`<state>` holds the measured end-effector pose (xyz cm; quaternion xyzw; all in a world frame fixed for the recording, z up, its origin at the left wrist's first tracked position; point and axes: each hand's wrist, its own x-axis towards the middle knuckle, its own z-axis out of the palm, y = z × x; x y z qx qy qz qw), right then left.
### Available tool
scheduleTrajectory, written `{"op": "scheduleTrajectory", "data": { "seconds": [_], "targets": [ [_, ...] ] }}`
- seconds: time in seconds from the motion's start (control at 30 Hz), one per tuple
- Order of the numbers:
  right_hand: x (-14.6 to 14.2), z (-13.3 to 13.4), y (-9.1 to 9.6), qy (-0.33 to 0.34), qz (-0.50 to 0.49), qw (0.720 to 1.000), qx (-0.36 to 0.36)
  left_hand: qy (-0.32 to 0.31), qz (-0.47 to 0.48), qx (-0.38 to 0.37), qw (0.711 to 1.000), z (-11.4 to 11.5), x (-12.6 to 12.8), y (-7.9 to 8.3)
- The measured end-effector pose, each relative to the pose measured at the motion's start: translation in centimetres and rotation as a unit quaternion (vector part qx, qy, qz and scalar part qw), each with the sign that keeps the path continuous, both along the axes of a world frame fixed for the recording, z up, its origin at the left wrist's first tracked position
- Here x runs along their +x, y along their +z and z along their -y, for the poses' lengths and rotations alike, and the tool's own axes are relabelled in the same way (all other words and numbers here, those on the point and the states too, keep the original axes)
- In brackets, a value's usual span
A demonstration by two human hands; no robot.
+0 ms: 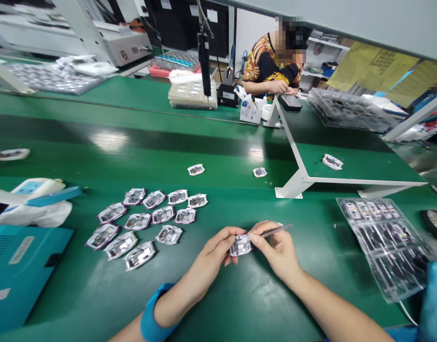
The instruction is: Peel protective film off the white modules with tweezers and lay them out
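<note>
My left hand (218,247) pinches a small silver electronic part (240,246) just above the green mat. My right hand (275,249) meets it from the right, fingers closed round thin metal tweezers (277,230) whose tips point down at the part. To the left lie several like parts with purple edges (143,223), spread in loose rows on the mat.
A clear blister tray (389,244) of parts lies at the right. A teal box (19,266) and a white device (29,194) sit at the left. Single parts (196,169) (260,172) lie further back. A white-framed shelf (303,183) stands ahead; a person (275,66) works behind it.
</note>
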<state>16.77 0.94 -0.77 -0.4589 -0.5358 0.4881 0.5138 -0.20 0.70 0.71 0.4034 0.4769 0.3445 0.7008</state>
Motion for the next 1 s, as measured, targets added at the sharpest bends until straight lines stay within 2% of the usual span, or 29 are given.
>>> {"op": "scheduleTrajectory", "data": {
  "seconds": [0.13, 0.2, 0.37, 0.53, 0.63, 0.83, 1.0],
  "targets": [
    [0.09, -0.07, -0.15, -0.011, -0.016, 0.998, -0.057, -0.002, 0.019, -0.014, 1.000, 0.05, 0.05, -0.02],
    [0.05, 0.04, -0.15, -0.024, -0.021, 0.999, -0.026, 0.005, 0.045, -0.029, 0.999, 0.07, 0.07, 0.08],
    [-0.13, 0.40, 0.09, -0.031, 0.022, 0.993, 0.109, 0.017, 0.100, -0.050, 0.994, 0.23, 0.20, 0.52],
    [-0.19, 0.53, 0.26, -0.030, 0.064, 0.987, 0.143, 0.015, 0.103, -0.054, 0.993, 0.28, 0.32, 0.66],
    [-0.17, 0.48, 0.18, -0.034, 0.044, 0.992, 0.110, 0.015, 0.110, -0.053, 0.992, 0.25, 0.29, 0.57],
    [-0.11, 0.11, -0.32, -0.039, -0.040, 0.998, -0.027, 0.016, 0.104, -0.054, 0.993, 0.19, 0.19, 0.43],
    [-0.04, -0.04, -0.62, -0.038, -0.063, 0.995, -0.064, 0.010, 0.097, -0.051, 0.994, 0.08, 0.23, 0.27]
  ]
}}
